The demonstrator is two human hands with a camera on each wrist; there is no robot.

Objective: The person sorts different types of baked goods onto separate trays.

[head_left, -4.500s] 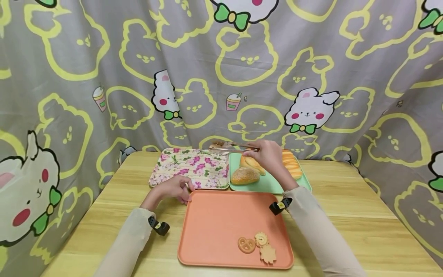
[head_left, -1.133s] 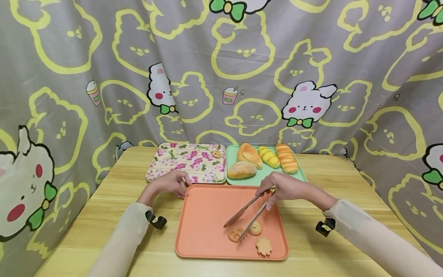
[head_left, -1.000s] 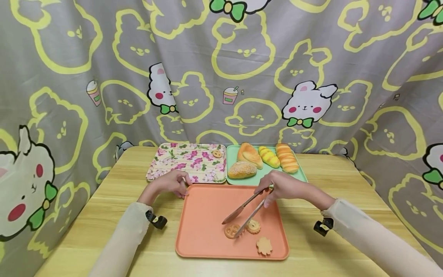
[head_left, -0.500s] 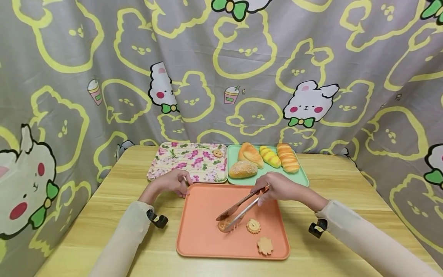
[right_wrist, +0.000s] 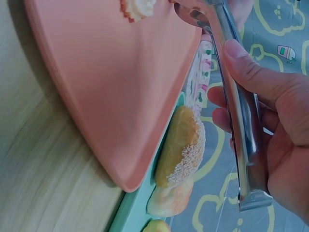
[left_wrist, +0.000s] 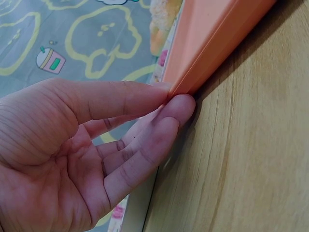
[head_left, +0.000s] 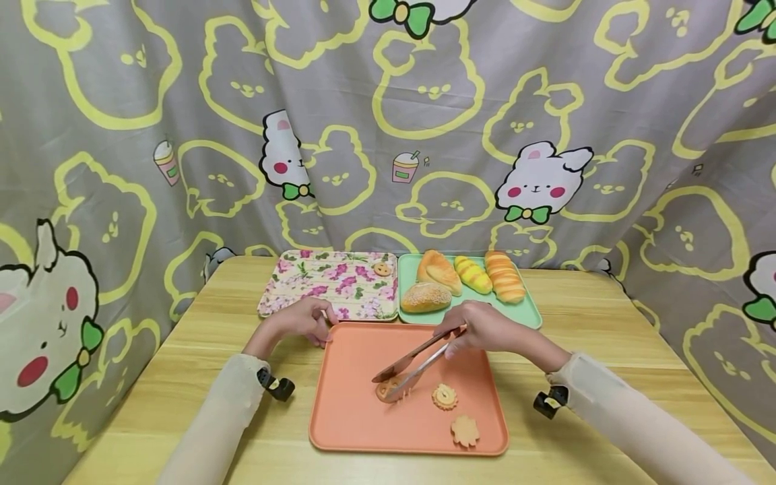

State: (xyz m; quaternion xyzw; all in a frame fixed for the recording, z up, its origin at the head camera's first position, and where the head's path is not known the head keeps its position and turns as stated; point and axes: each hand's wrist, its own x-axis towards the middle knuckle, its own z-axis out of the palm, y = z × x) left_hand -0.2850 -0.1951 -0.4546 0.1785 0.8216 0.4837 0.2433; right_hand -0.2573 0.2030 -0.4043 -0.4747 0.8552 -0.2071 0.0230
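My right hand (head_left: pixel 485 327) grips metal tongs (right_wrist: pixel 246 135), thumb on one arm and fingers wrapped round the other in the right wrist view. The tongs' tips are spread on either side of a pretzel-shaped biscuit (head_left: pixel 382 391) low over the orange tray (head_left: pixel 354 424). With thumb above and fingertips below, my left hand (left_wrist: pixel 96 140) pinches that tray's far left corner. To the right of the tongs lie a round biscuit with a ringed centre (head_left: pixel 445 397) and, nearer me, a jagged-edged biscuit (head_left: pixel 465 431).
Behind the orange tray stands a floral tray (head_left: pixel 327 289) with a small round biscuit (head_left: pixel 382 269) on it. Beside it, a green tray (head_left: pixel 479 313) holds several breads, including a sesame-topped bun (head_left: pixel 426 297). A printed curtain (head_left: pixel 339 222) hangs behind the wooden table (head_left: pixel 582 323).
Since the oldest frame, the small round biscuit was set on the floral tray and the tongs came back to the orange tray. Lately the tongs and pretzel-shaped biscuit moved left and away from me.
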